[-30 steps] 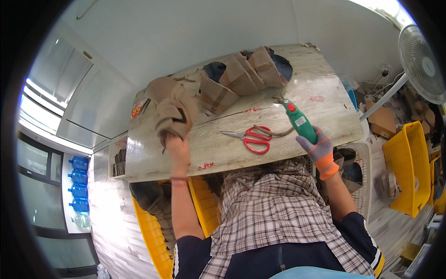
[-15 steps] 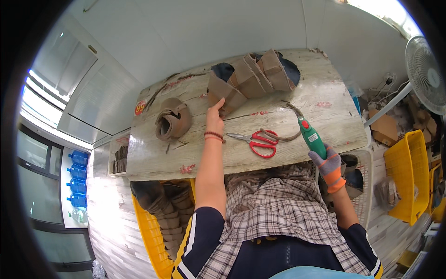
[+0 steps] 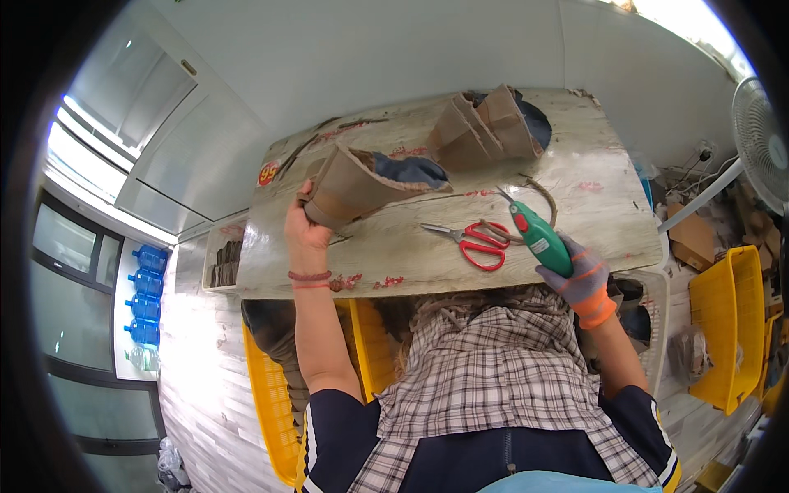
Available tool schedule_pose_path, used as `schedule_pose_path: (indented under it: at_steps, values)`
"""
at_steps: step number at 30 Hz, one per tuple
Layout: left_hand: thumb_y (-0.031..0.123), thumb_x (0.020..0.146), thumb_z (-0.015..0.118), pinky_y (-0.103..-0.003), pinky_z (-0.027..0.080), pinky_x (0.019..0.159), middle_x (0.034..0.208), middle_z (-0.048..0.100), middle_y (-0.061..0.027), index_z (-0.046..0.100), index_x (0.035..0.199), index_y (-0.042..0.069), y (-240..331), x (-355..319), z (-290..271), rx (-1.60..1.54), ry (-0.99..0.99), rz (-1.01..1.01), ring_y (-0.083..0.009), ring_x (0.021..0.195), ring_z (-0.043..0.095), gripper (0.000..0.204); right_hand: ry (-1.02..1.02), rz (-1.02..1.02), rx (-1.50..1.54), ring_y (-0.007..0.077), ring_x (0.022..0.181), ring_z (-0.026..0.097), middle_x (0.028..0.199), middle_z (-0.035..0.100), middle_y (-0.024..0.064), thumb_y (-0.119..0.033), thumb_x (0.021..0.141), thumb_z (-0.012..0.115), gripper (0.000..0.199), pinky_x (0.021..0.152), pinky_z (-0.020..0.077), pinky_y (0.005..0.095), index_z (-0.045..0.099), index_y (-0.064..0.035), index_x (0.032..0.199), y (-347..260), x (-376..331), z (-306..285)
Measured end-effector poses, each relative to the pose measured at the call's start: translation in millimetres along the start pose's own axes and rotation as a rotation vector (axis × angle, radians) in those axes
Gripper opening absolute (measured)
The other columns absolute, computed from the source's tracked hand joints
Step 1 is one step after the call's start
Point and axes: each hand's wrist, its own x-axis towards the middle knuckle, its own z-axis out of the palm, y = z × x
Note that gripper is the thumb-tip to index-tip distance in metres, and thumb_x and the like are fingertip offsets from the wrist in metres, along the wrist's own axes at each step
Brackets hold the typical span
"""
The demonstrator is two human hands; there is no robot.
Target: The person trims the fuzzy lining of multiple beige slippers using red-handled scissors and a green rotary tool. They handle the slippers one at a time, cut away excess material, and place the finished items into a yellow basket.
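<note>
My left hand (image 3: 308, 227) grips a brown shoe upper (image 3: 349, 185) by its left end, raised over the left part of the table. The dark blue-grey lining shows at its far right end. In my right hand (image 3: 580, 283), gloved in grey and orange, is a green electric cutter (image 3: 541, 239) with a red button; its thin pointed tip aims up and left, away from the upper. More brown uppers (image 3: 485, 130) lie nested at the table's far side. Red-handled scissors (image 3: 477, 244) rest between my hands, a thin brown strip (image 3: 546, 197) curling beside them.
The wooden table (image 3: 394, 271) has several scraps along its far left edge. Yellow crates (image 3: 267, 411) holding brown pieces stand under its near left side. A white basket (image 3: 657, 304) is below on the right. Further right are another yellow crate (image 3: 727, 329) and a fan (image 3: 760, 140).
My left hand has lifted one upper off the nested row and brought it left. The separate rolled upper at left no longer shows. The cutter has tilted further left.
</note>
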Motion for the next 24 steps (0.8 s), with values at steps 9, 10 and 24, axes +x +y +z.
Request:
schedule_pose_path:
  at_steps: [9,10,24]
  values:
    - [0.015,0.093,0.047,-0.052,0.042,0.098,0.125,0.052,-0.0224,0.048,0.121,-0.005,-48,-21,-14,-0.103,-0.004,-0.235,-0.0370,0.114,0.052,0.034,0.010,-0.266,-0.174,0.0248,0.054,0.055,0.061,0.056,0.0077,-0.038,0.061,0.081,0.062,0.053,0.0451,0.0352,0.061,-0.0045,0.110,5,7,8]
    - [0.015,0.093,0.047,-0.052,0.042,0.097,0.125,0.053,-0.0227,0.048,0.121,-0.005,-51,-20,-15,-0.118,-0.015,-0.253,-0.0370,0.114,0.052,0.034,-0.009,-0.258,-0.174,0.0249,0.054,0.054,0.061,0.056,0.0075,-0.038,0.060,0.081,0.062,0.052,0.0448,0.0353,0.061,-0.0047,0.109,5,6,6]
    - [0.015,0.092,0.051,-0.051,0.042,0.097,0.125,0.052,-0.0187,0.048,0.121,-0.003,-99,-32,10,-0.076,-0.048,-0.229,-0.0341,0.114,0.051,0.034,0.022,-0.293,-0.082,0.0248,0.052,0.053,0.061,0.056,0.0064,-0.038,0.060,0.082,0.062,0.049,0.0443,0.0346,0.062,-0.0057,0.109,-12,-3,0]
